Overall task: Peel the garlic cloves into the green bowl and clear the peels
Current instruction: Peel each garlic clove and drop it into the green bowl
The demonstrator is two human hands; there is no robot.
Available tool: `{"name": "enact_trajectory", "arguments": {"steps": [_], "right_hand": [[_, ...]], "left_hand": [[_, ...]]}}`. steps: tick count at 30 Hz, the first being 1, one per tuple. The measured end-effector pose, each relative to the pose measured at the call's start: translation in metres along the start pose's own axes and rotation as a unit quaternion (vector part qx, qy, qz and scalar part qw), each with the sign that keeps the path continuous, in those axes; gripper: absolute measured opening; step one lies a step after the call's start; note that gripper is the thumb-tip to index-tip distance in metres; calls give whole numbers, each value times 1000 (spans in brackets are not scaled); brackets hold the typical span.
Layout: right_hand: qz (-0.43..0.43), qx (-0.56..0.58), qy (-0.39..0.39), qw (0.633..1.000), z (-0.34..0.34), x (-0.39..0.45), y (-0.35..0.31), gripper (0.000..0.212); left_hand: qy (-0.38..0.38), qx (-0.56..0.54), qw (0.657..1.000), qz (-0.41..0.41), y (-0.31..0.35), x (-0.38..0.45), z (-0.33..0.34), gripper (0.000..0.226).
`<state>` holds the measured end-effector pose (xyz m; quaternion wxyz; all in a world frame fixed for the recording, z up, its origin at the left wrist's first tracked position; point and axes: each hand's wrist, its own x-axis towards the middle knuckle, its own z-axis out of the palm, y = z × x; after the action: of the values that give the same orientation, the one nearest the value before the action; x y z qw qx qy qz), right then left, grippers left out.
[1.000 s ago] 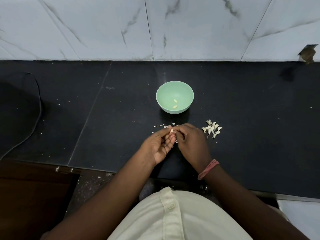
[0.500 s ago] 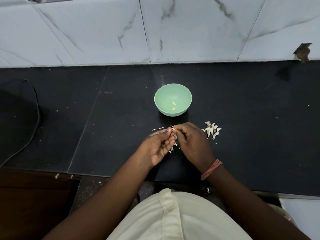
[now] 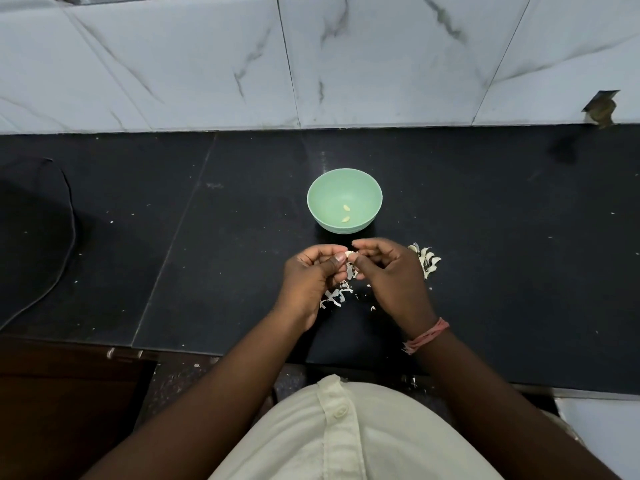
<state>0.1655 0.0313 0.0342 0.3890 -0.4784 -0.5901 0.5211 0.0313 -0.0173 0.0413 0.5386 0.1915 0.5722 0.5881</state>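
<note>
Green bowl [image 3: 367, 188] with two peeled garlic cloves [image 3: 345, 213] inside

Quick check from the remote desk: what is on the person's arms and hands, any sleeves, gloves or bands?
Both forearms are bare, with no sleeves in view, and neither the left hand nor the right hand wears a glove. The right wrist carries a pinkish-red thread band, wound in several strands with a frayed end. The left wrist shows nothing worn. A cream buttoned shirt covers the torso.
</note>
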Motion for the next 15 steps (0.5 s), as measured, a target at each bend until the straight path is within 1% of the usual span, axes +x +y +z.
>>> {"name": "enact_trajectory", "arguments": {"steps": [3,7,11,15], "right_hand": [[-8,-15,-16,1000,0,-2,-6,8],[-2,-50,-34,998,-1,-3,-7,12],[-42,-128,-29,990,-5,-2,-4,13],[-62,-163,-32,984,-5,-3,-1,17]], "left_hand": [[4,26,1000,15,1,0,0,11],[13,87,995,35,0,0,-4,11],[-1,143,989,41,1,-1,-6,12],[-9,185,982,47,3,-1,-4,12]]}}
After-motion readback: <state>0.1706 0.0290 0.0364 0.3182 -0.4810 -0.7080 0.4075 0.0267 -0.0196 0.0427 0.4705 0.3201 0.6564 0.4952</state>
